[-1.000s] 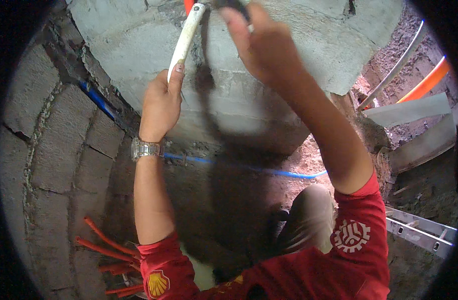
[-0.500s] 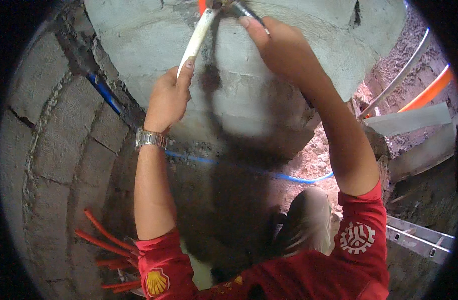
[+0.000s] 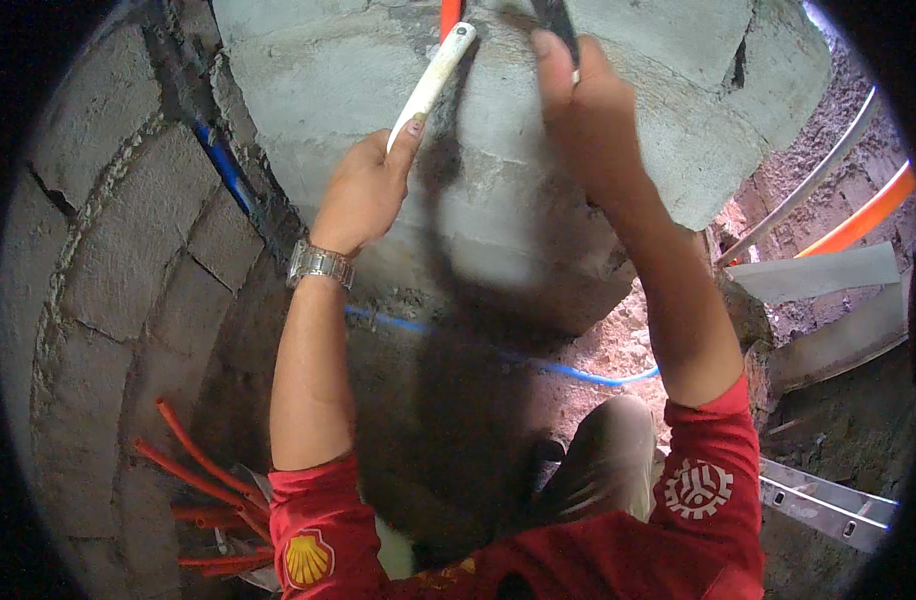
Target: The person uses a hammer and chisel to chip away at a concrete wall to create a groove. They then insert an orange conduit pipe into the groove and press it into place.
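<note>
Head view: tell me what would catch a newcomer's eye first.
Probably the white bar in the left hand, at upper centre before the pale grey wall. To its right, the right hand grips a dark tool near the top edge. Next, the orange-red tubes fanning out at lower left.

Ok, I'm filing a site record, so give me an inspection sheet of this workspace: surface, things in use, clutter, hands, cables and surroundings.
Surface: rough grey wall, dark gap at upper right.
Things in use: white bar, tilted, upper end pointing right; dark tool, cut off by the picture's top edge.
Clutter: pale curved sheets and a metal ladder, both at right.
Hands: left hand grips the bar's lower end; right hand grips the dark tool.
Cables: blue line below the wall; orange tubes lower left; whether live, cannot tell.
Surroundings: block wall at left; other people, nothing seen.
</note>
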{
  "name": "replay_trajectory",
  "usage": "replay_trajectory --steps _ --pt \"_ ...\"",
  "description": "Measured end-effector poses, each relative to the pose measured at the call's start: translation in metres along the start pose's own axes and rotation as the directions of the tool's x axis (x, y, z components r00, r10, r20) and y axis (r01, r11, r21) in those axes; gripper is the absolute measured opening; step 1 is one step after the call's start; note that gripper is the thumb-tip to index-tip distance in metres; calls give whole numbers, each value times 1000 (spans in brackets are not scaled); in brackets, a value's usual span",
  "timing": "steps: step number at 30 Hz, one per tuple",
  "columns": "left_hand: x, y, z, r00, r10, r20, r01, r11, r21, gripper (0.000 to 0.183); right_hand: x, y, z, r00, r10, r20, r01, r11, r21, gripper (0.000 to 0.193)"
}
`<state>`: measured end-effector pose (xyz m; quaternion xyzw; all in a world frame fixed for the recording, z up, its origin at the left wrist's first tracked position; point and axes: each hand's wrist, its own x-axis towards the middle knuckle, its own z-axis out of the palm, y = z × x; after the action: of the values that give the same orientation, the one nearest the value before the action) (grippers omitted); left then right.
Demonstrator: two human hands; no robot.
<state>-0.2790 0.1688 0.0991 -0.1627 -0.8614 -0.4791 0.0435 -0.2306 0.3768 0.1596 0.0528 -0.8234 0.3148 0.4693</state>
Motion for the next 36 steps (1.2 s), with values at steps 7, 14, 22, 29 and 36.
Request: replay_trajectory --steps 7,14,22,29,36 --pt "-18 -25 -8 992 -76 103 101 961 -259 52 -12 4 -15 949 48 311 5 986 -167 48" --pt "-17 -44 8 996 3 86 53 764 -643 44 2 -33 -43 946 25 323 92 934 -344 48" --pt "-3 -45 30 994 32 108 46 757 -651 45 21 -56 -43 920 -68 385 242 873 -424 46" --pt "-2 -49 35 995 44 86 20 776 -630 47 28 -78 -17 882 -284 376 424 827 -370 45" --pt "2 -50 34 999 28 38 -4 854 -520 49 64 -60 1 764 -164 624 540 692 -479 50"
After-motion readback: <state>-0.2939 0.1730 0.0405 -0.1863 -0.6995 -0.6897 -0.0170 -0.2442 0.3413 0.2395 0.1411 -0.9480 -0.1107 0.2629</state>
